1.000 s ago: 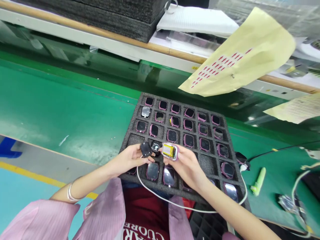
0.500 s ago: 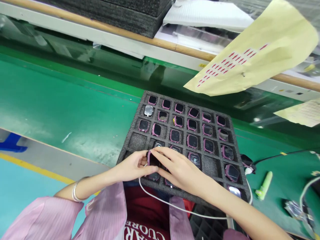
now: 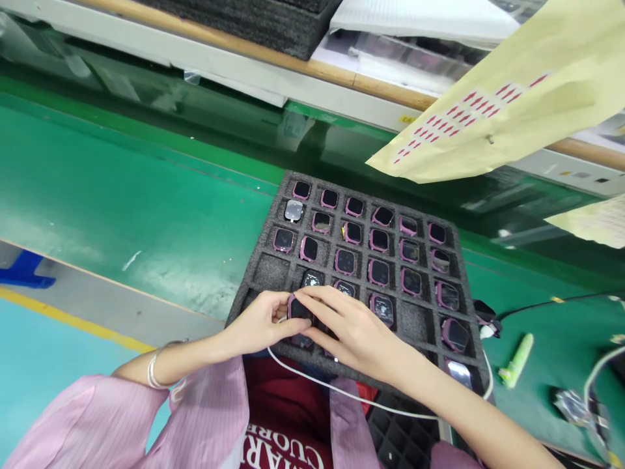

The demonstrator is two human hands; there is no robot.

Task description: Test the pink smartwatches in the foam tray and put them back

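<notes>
I monitor both hands through the head camera. The left hand (image 3: 256, 320) is closed to a narrow grip on the watch (image 3: 299, 310), its thumb laid over the dark face. The right hand (image 3: 360, 331) meets it from the other side—fingers bent, tips against the case at the upper edge and near side. The watch is between the two hands, above the near left part of the tray (image 3: 271, 272).

The tray is black foam, set on the green table (image 3: 146, 195). Its pockets carry rows of other watches (image 3: 378, 272), most with purple cases; a few, such as the one nearest the right hand's knuckles (image 3: 382, 308), show lit faces. A white cable (image 3: 361, 400) runs from below the left hand along the tray's near side—its end at that hand is hidden. A light green tool (image 3: 517, 361) lies right of the tray.
</notes>
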